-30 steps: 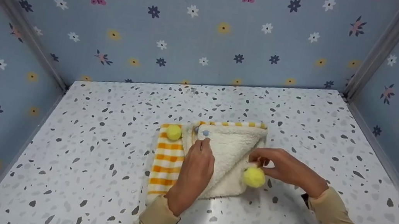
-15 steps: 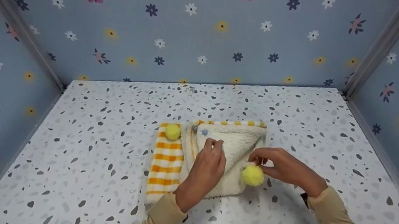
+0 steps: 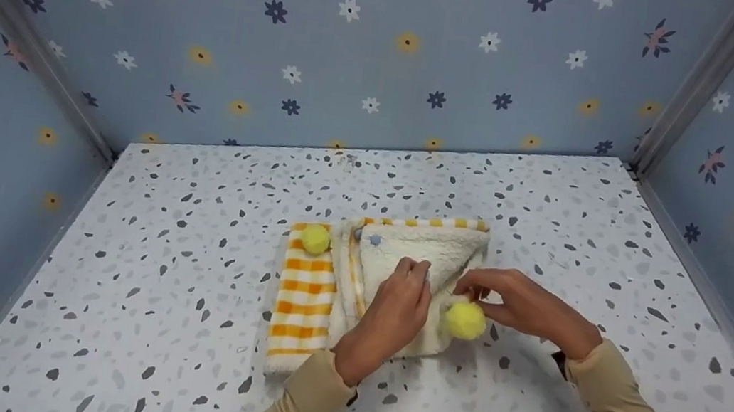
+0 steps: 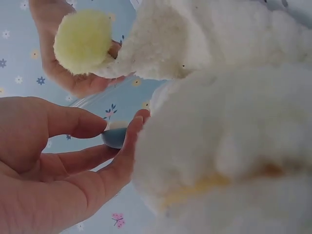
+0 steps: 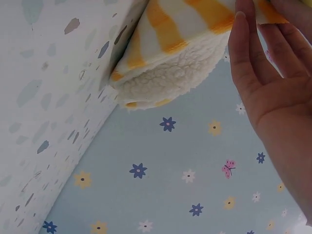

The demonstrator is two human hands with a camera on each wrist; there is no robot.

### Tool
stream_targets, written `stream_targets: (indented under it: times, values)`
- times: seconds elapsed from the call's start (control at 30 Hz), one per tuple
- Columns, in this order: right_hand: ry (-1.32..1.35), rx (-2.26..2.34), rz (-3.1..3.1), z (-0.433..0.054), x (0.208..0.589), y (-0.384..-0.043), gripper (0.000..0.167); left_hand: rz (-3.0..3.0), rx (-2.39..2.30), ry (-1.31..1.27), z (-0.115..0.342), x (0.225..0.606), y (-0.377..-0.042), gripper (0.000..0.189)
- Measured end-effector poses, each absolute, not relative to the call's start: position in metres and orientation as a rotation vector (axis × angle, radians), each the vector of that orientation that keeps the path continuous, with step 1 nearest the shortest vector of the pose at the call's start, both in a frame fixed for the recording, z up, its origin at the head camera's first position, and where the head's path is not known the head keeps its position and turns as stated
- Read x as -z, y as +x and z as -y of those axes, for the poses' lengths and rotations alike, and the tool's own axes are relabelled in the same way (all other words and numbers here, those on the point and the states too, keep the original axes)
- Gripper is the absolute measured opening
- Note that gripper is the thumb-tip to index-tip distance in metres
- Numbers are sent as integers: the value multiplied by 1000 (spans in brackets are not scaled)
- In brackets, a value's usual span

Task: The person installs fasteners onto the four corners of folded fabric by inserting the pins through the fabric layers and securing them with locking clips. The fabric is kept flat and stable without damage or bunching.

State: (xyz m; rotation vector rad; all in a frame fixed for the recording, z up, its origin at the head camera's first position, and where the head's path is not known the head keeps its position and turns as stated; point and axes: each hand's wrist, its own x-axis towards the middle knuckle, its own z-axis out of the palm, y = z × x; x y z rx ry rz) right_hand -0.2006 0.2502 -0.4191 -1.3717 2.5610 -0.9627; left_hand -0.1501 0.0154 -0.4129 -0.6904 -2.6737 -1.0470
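A yellow-and-white striped cloth with cream fleece lining lies folded on the table. My left hand is over the fleece; in the left wrist view its thumb and fingers pinch a blue button. Whether this button is fixed to the cloth cannot be told. Two more blue buttons show near the fold's upper left, one of them plainly. With my right hand I pinch the lifted right corner of the cloth, where a yellow pompom hangs. A second yellow pompom rests on the striped left part.
The speckled white tabletop surrounds the cloth. Blue flowered panels rise at the back and both sides, joined by grey metal posts at the corners.
My left hand has moved right across the fleece, away from the buttons at the upper left. My right hand keeps its pinch on the corner, nearly still.
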Motion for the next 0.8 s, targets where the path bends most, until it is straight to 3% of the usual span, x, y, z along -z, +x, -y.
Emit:
stream_targets:
  times: [0.8]
  values:
    - [-1434,1006,-2511,-253,417,-200,24,2703,1022,-795,-30,414,-146,35]
